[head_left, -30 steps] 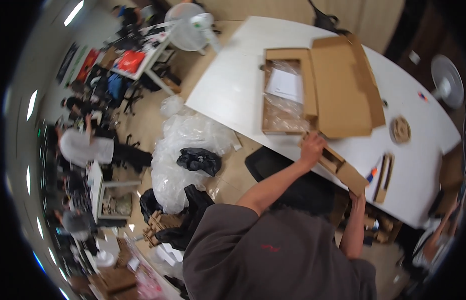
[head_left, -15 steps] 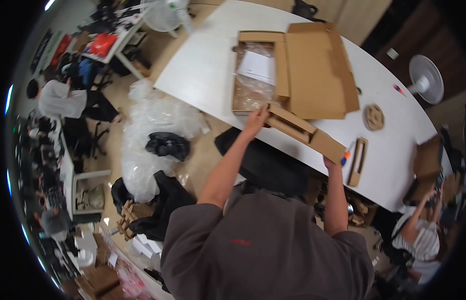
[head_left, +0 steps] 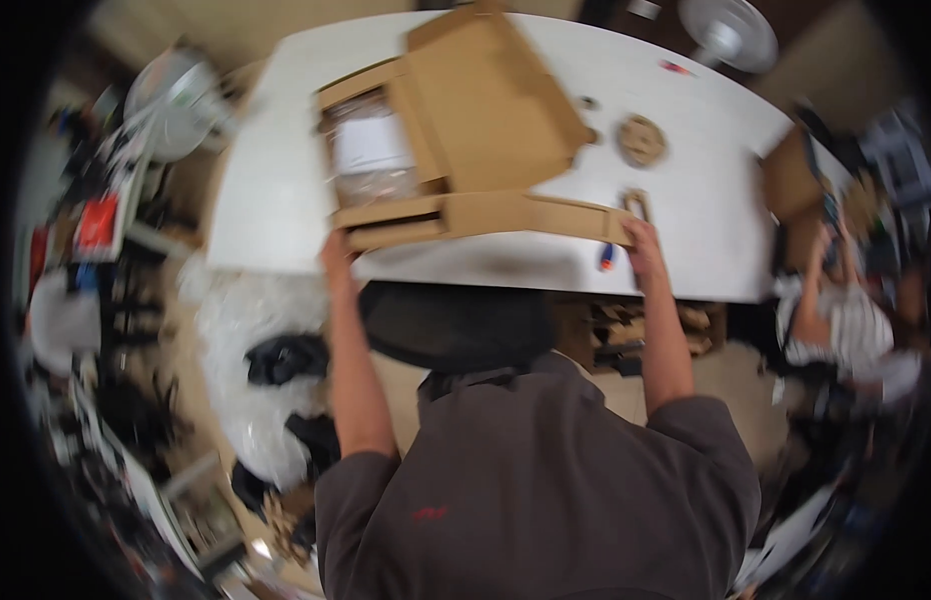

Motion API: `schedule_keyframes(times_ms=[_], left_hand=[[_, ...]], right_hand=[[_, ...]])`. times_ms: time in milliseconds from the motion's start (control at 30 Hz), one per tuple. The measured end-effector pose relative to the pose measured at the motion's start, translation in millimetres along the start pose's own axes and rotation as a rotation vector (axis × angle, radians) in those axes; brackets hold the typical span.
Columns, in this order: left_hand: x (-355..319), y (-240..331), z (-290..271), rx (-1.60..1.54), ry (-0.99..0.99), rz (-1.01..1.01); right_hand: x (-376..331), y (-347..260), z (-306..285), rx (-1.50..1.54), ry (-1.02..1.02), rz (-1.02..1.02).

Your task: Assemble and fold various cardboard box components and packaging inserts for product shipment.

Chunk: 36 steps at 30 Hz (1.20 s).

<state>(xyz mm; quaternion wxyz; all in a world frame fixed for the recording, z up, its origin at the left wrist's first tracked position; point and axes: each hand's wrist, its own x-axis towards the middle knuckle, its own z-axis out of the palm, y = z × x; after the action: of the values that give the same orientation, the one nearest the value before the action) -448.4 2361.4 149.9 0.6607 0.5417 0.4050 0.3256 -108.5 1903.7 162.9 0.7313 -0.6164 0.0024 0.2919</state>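
Head view: the open cardboard box [head_left: 456,140] lies on the white table [head_left: 266,190], at its near edge. Left hand [head_left: 336,250] grips the box's near-left corner; right hand [head_left: 641,238] clasps the near flap's right end. Keep both grips level and the long flap supported, clear of the round cardboard disc [head_left: 641,140] at far right.

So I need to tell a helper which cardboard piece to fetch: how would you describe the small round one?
Start at the white table and find the big open cardboard box both hands are gripping. Just right of that box, flat on the tabletop, lies the round cardboard disc. Its neighbours are straight-edged; it is the only circle.
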Motion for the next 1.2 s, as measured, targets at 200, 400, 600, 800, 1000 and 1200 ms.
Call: schedule_keyframes(times_ms=[200,400,600,800,1000,1200], left_hand=[[-26,8,28,-0.101,0.183,-0.117],[-49,6,62,-0.016,0.097,-0.172],[-56,4,77,-0.041,0.121,-0.187],[-57,5,74,-0.023,0.072,-0.179],[-59,6,74,-0.016,0.094,-0.194],[-60,10,81,-0.017,0.105,-0.187]], right_hand=[[-50,10,-102,0.257,0.365,-0.119],[-85,56,-147,0.469,0.667,-0.076],[-77,93,-145,0.553,0.863,-0.016],[-48,98,-130,0.426,0.878,-0.007],[-36,90,-114,0.202,0.918,0.099],[-44,72,-93,-0.211,1.037,0.175]])
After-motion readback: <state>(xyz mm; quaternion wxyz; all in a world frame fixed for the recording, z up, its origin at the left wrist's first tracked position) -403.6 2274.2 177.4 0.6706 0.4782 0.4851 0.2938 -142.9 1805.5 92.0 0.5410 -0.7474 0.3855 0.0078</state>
